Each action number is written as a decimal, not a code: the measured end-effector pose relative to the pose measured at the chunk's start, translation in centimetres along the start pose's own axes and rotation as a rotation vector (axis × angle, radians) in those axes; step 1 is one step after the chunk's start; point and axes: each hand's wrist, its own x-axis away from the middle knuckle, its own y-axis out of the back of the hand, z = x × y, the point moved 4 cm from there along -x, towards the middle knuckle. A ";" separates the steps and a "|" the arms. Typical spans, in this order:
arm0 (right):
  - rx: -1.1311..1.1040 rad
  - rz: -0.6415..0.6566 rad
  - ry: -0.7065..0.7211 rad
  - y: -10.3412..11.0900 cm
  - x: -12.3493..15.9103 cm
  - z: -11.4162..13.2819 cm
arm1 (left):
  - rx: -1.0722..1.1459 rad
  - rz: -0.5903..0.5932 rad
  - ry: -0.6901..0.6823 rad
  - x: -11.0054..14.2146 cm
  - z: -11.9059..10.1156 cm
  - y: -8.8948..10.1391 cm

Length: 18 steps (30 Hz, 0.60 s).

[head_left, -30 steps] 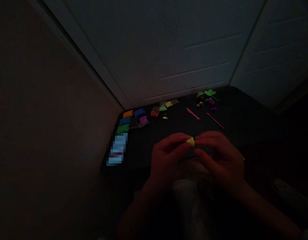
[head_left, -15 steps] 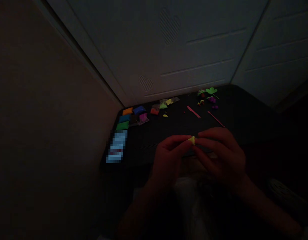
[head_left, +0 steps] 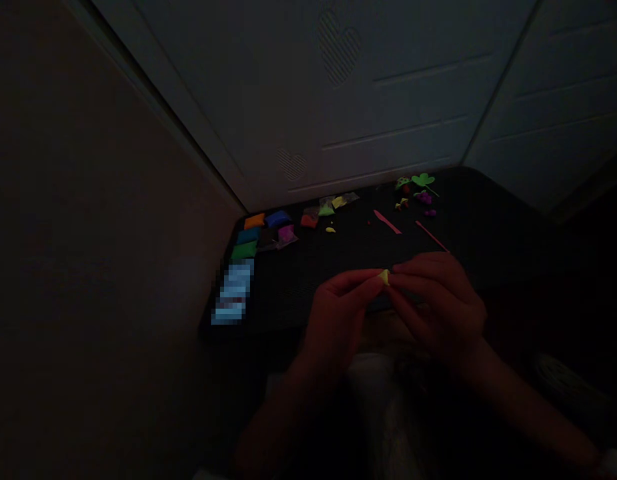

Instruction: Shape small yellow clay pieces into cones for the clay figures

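Observation:
A small lump of yellow modelling clay (head_left: 384, 277) is held above the front part of the dark table (head_left: 288, 280). My left hand (head_left: 338, 310) pinches it between thumb and forefinger from the left. From the right, the fingertips of my right hand (head_left: 438, 300) press against the same lump. Beyond the hands lie a pink plastic knife (head_left: 387, 221) and a thin pink modelling stick (head_left: 431, 236). A little yellow clay piece (head_left: 330, 230) rests farther back to the left.
Clay packets, among them an orange one (head_left: 254, 221) and a blue one (head_left: 278, 219), lie at the back left. Near them is a lit, blurred screen (head_left: 233, 291). A green clover shape (head_left: 423, 180) and purple clay pieces (head_left: 423, 197) sit at the back right, before a white panel (head_left: 408, 107).
The right hand's upper fingers have come closer to the yellow clay, and the lump is turned slightly. The left hand keeps its pinch.

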 end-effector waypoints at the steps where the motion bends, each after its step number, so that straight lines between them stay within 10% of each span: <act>1: -0.005 -0.002 -0.005 0.0 0.0 0.0 | 0.002 0.004 -0.002 0.0 0.0 0.0; 18: 0.026 0.052 -0.050 -0.1 0.0 -0.3 | 0.009 0.024 0.018 -0.5 0.1 0.3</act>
